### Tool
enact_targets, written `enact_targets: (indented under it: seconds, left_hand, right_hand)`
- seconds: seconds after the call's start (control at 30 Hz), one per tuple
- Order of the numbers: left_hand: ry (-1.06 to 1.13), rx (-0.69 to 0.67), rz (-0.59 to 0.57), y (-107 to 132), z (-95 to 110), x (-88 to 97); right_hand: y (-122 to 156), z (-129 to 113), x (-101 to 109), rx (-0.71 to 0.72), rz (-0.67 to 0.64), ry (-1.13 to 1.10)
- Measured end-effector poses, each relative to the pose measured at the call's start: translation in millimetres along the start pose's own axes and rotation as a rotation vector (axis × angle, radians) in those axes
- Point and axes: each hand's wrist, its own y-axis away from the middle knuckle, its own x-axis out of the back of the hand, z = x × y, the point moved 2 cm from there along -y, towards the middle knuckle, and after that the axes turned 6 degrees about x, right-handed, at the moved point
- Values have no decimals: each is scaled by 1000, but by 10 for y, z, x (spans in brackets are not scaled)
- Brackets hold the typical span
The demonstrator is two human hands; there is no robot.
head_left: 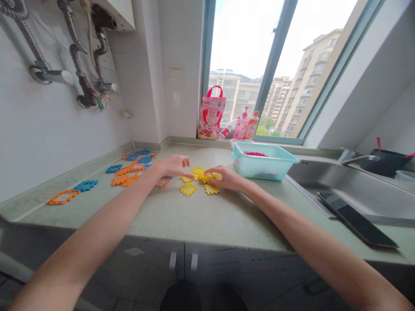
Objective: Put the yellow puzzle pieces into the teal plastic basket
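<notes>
Your right hand (227,178) is pinched on the yellow tiles (198,173); your left hand (177,166) lies loose-fingered, fingertips touching their other side; two more yellow ones lie just nearer you; orange and blue tiles (129,170) sit further left on the pale counter (201,216); a teal tub (264,166), a sink (356,190) and a window (246,43) are to the right

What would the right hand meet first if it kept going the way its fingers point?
The right hand points left along the counter and is pinching the yellow pieces. Just past them it would likely meet the fingertips of the left hand, though depth is unclear.
</notes>
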Motion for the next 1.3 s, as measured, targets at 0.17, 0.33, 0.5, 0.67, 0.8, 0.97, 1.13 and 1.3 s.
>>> enact_targets:
  seconds: [0.17, 0.33, 0.5, 0.67, 0.8, 0.97, 1.13, 1.3]
  left_hand:
    - [-92, 48, -125, 36, 6, 16]
    - [-128, 52, -88, 92, 54, 83]
    - [103, -9, -223, 153, 124, 183]
    - [159, -62, -544, 212, 237, 150]
    - [152, -67, -572, 285, 312, 211]
    - [31, -57, -508, 361, 449, 205]
    - [-2, -37, -445, 302, 452, 88]
    - [37, -54, -216, 123, 253, 40]
  right_hand:
    - [-10, -13, 27, 3, 48, -3]
    - [59, -85, 183, 37, 112, 43]
    - [198, -234, 355, 58, -18, -76]
    - [212, -368, 362, 44, -180, -155]
    - [199, -391, 334, 58, -190, -128]
    - [205, -367, 299, 23, -177, -128]
    - [211, -310, 331, 17, -92, -92]
    - [155, -179, 342, -102, 140, -38]
